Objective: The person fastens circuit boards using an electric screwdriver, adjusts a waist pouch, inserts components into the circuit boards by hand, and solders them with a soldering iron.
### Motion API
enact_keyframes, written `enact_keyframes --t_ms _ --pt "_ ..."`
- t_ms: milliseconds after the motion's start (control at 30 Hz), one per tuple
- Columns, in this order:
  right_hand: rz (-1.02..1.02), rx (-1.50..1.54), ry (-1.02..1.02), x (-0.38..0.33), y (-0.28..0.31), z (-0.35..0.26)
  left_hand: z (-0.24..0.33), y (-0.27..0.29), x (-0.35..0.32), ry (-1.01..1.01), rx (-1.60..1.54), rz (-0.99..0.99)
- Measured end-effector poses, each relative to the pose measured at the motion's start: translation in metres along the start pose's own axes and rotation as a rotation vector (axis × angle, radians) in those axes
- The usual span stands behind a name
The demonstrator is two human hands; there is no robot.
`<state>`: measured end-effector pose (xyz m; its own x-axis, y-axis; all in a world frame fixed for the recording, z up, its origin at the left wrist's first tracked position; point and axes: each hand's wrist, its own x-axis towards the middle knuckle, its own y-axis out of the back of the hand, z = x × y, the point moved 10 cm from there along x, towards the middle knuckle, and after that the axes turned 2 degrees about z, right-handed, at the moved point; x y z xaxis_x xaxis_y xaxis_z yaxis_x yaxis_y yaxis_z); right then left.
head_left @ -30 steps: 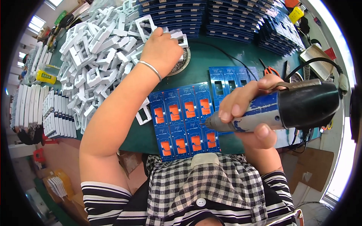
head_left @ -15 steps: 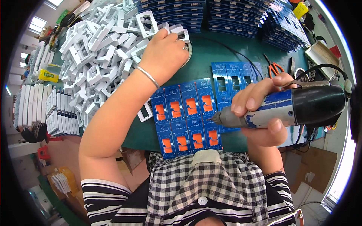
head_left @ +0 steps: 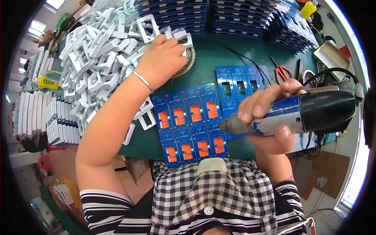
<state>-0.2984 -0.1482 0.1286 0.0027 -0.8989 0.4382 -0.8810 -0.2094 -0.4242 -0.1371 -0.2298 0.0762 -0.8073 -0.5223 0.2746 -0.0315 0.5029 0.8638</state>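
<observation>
My right hand [head_left: 270,105] is wrapped round an electric screwdriver [head_left: 284,114] with a scuffed blue-and-grey body and a black rear end. Its tip points left, over the right edge of a blue circuit board panel [head_left: 176,134] with orange-filled cut-outs. My left hand [head_left: 164,58], a bangle on its wrist, reaches to a round dish [head_left: 190,62] full of small pieces too fine to make out. Its fingers are bent, with the fingertips hidden. White plastic frames [head_left: 94,58] lie heaped beside that hand.
Tall stacks of blue panels [head_left: 172,19] stand at the back. A second blue panel [head_left: 235,84] lies right of the first. Orange-handled pliers [head_left: 282,73] and an open box [head_left: 332,58] are at the right. A black cable [head_left: 243,55] crosses the green table [head_left: 205,51].
My left hand has shifted slightly down and left, so more of the dish shows. The view has moved a little. The screwdriver stays in my right hand above the panel.
</observation>
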Motion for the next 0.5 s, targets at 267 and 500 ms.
enact_keyframes --t_ms 267,500 --pt "0.058 -0.010 -0.043 -0.004 0.006 0.000 0.007 0.039 -0.009 0.165 -0.213 0.152" --pt "-0.065 0.163 -0.089 -0.015 0.007 -0.002 0.100 0.040 -0.060 0.328 -0.968 -0.025"
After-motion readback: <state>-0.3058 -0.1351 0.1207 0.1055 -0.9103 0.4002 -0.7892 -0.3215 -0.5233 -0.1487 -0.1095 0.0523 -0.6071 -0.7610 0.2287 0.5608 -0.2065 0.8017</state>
